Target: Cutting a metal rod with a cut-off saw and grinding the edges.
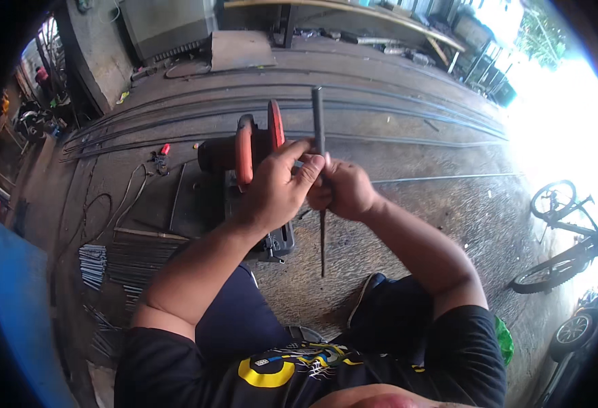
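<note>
Both my hands meet in front of me around a dark metal rod, which stands roughly upright in this view. My left hand pinches it from the left, fingers closed. From the right, my right hand wraps round it just below. The rod's lower part tapers thinner and sticks out beneath my hands; its middle is hidden by my fingers. Behind my left hand stands a cut-off saw with an orange-red handle and a red disc guard. My left arm covers part of its base.
Long thin rods lie across the floor beyond the saw. Several short cut pieces and a bundle of dark rods lie at the left, near a cable. A bicycle lies at the right; a bench stands far back.
</note>
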The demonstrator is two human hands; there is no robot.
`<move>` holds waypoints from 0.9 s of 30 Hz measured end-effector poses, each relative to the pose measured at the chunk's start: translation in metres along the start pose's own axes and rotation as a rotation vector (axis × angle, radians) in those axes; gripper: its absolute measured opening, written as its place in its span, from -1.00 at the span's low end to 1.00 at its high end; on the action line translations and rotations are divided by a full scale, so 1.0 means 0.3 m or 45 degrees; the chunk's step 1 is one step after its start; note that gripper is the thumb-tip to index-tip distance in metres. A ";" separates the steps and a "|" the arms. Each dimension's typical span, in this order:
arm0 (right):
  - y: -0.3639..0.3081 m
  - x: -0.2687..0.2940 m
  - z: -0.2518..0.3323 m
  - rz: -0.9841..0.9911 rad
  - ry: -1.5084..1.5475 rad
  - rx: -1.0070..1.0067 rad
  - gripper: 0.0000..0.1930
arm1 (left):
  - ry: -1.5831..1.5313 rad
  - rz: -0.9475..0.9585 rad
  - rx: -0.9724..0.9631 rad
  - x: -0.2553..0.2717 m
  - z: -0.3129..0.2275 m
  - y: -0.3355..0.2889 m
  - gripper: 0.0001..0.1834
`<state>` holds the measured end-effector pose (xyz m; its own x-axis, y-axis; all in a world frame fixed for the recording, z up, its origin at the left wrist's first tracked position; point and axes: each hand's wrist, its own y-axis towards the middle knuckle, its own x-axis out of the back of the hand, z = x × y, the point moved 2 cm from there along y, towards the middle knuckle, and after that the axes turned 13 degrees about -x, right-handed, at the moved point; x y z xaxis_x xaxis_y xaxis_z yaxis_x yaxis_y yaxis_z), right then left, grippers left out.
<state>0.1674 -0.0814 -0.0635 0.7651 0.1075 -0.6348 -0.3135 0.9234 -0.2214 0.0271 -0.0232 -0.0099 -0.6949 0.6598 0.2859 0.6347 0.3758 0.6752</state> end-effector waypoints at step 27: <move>-0.111 -0.080 -0.116 -1.168 -1.731 0.569 -0.85 | -0.184 -0.391 -0.104 0.021 -0.114 -0.018 -0.80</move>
<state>0.1400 -0.1274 -0.0668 0.5594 -0.4858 0.6716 0.4626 0.8553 0.2333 0.0078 -0.0434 0.0114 -0.7903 0.6117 -0.0343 0.3703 0.5216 0.7686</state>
